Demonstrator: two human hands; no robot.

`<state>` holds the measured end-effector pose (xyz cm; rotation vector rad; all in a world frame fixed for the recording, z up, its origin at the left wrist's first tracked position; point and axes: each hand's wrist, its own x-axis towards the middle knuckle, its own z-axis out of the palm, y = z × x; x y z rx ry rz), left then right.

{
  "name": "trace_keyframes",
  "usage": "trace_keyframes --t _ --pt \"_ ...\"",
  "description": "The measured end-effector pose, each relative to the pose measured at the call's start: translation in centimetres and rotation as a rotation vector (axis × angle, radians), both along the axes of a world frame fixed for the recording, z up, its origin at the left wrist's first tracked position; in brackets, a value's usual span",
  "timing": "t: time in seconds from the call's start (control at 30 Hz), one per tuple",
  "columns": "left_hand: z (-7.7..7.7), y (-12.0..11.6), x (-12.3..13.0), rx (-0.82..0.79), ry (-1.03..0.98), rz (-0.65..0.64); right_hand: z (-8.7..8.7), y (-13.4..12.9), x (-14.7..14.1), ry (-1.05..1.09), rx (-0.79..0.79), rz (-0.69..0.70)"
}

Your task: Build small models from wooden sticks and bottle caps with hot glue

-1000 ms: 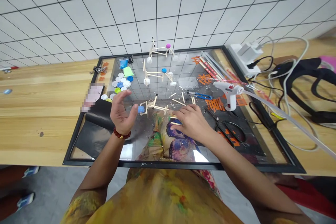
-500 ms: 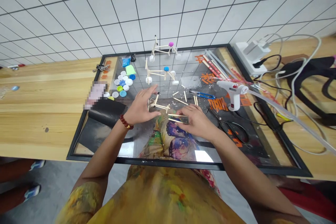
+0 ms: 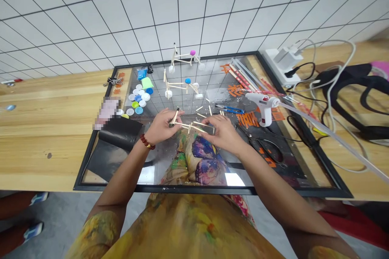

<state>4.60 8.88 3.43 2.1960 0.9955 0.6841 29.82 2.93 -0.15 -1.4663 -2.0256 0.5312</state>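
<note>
My left hand (image 3: 164, 126) is shut on one end of a small frame of wooden craft sticks (image 3: 194, 126), near an upright stick with a dark tip. My right hand (image 3: 220, 131) grips the frame's other end, where parallel sticks meet. The frame lies roughly level, low over a glass-topped board (image 3: 194, 189), and my fingers hide parts of it. Further back stand a stick model with a pink cap (image 3: 182, 58) and another with a blue cap (image 3: 179, 87). Loose stick pieces (image 3: 200, 109) lie just beyond my hands.
Several bottle caps (image 3: 138, 99) lie at the back left of the board. Blue-handled snips (image 3: 229, 109), black scissors (image 3: 264, 143) and a white glue gun (image 3: 263, 107) sit to the right. A black sheet (image 3: 117, 145) lies at the left.
My hands have moved together from apart. My left hand has moved right and closed on the stick frame, which both hands now hold. The view has shifted slightly.
</note>
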Motion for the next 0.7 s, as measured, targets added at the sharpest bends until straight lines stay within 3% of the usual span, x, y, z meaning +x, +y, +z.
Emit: trace_keyframes --t 0.17,0.33,0.6,0.7 --pt "-0.6 0.2 -0.5 -0.05 -0.23 0.034 0.7 -0.6 0.5 -0.124 -0.011 0.027" --pt "-0.6 -0.1 -0.9 -0.098 -0.287 0.027 1.2 -0.9 0.3 -0.231 -0.092 0.091" --pt "-0.5 -0.5 -1.1 -0.072 -0.314 0.029 0.5 0.6 -1.9 0.189 0.007 0.049" --pt "-0.8 -0.5 -1.0 -0.07 -0.32 0.037 0.1 1.1 -2.9 0.242 0.036 0.061"
